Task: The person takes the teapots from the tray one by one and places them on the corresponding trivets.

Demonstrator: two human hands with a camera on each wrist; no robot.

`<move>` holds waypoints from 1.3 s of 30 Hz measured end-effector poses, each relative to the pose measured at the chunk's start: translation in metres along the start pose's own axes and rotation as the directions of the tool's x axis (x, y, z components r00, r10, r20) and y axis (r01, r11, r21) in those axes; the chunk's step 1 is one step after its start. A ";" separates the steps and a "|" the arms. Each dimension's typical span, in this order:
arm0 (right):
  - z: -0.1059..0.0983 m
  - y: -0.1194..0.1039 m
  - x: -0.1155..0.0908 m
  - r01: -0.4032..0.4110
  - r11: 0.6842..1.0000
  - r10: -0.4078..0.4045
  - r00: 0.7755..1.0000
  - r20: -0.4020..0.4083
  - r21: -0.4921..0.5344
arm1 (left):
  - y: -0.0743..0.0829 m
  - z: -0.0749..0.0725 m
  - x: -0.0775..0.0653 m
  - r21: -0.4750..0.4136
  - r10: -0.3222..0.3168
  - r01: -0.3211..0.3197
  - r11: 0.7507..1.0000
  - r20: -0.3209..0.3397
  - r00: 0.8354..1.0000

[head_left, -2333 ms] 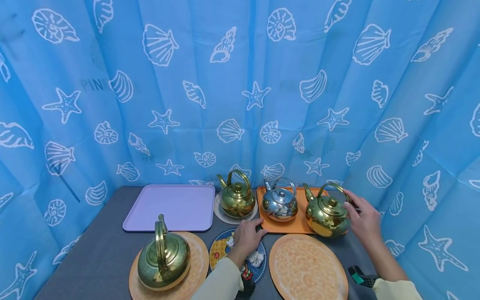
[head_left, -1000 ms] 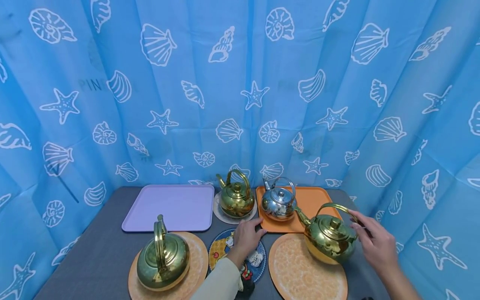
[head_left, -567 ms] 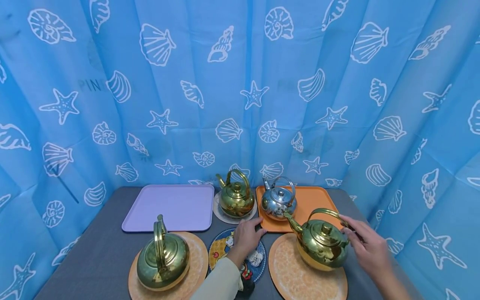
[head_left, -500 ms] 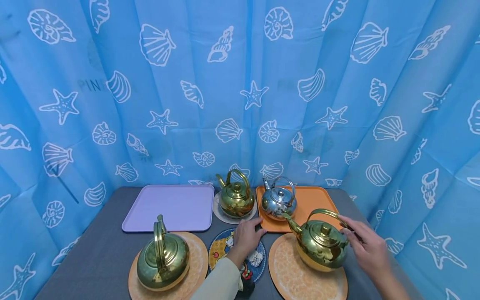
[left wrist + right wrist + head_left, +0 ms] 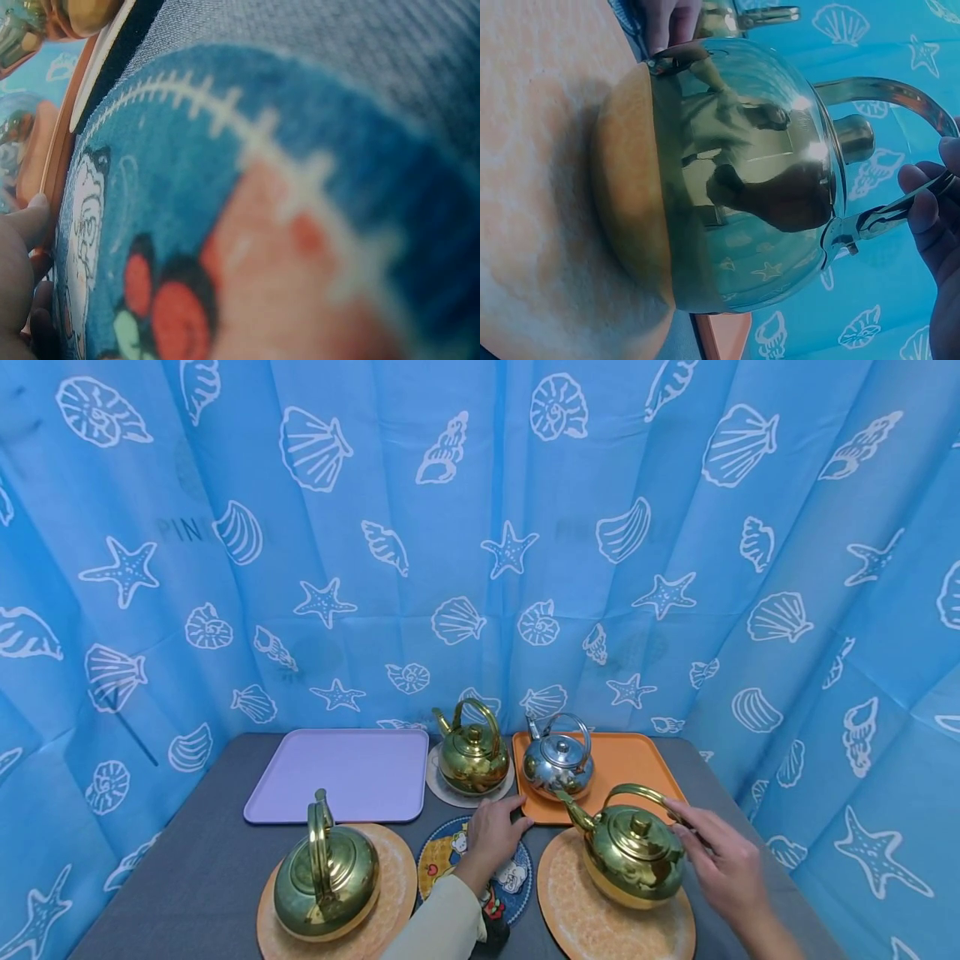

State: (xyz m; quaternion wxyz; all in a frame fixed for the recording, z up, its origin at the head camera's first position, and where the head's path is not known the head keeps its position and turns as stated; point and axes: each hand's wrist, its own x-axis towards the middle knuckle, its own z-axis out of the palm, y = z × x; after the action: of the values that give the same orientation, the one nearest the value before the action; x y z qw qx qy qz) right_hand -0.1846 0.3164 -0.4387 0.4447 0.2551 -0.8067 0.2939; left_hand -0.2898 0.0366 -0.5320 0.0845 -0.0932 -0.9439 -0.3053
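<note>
Gold kettle [image 5: 630, 860] now off orange tray [image 5: 630, 760]

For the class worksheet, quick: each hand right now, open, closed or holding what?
Left hand: touching the orange tray; whether it grips cannot be told.
Right hand: closed, holding a gold kettle by its handle.

Blue curtain [image 5: 450, 568] behind and along both sides, hanging in soft vertical folds. Printed all over in white outline: scallops, spiral shells, starfish. At left, faint dark lettering [image 5: 180, 531], only "PIN" legible. Lower down, thin dark slanting streak [image 5: 137, 739]. Below, grey tabletop [image 5: 180, 852] with woven surface. Evenly lit, gently shaded in folds.
</note>
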 end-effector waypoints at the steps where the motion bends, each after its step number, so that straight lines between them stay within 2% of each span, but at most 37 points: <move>1: 0.001 0.000 0.000 -0.001 1.000 0.001 1.000 0.001 0.001 | 0.000 0.000 0.000 -0.003 0.003 -0.003 1.000 -0.001 1.000; 14: 0.001 -0.004 0.002 0.007 1.000 -0.007 1.000 0.018 0.001 | -0.001 0.000 -0.001 -0.015 0.012 -0.012 1.000 -0.008 1.000; 22: -0.003 -0.008 0.003 -0.063 0.997 0.060 0.996 0.061 0.051 | 0.000 -0.001 0.001 -0.018 -0.006 0.007 1.000 0.008 1.000; 30: -0.002 -0.004 -0.001 -0.054 0.991 0.049 0.998 0.040 0.122 | 0.000 -0.001 0.001 -0.005 -0.018 0.018 1.000 0.012 1.000; 36: -0.006 -0.007 -0.001 -0.129 0.983 0.123 0.991 0.058 0.133 | -0.001 0.000 0.002 -0.007 -0.010 0.010 1.000 0.007 1.000; 39: -0.005 -0.005 -0.002 -0.104 0.984 0.100 0.994 0.038 0.144 | 0.000 0.000 0.001 -0.007 -0.009 0.009 1.000 0.011 1.000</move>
State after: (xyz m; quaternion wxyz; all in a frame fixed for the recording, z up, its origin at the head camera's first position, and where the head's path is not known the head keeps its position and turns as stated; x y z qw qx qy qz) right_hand -0.1772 0.3170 -0.4372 0.3966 0.2498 -0.8018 0.3706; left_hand -0.2909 0.0365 -0.5316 0.0778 -0.0910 -0.9437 -0.3083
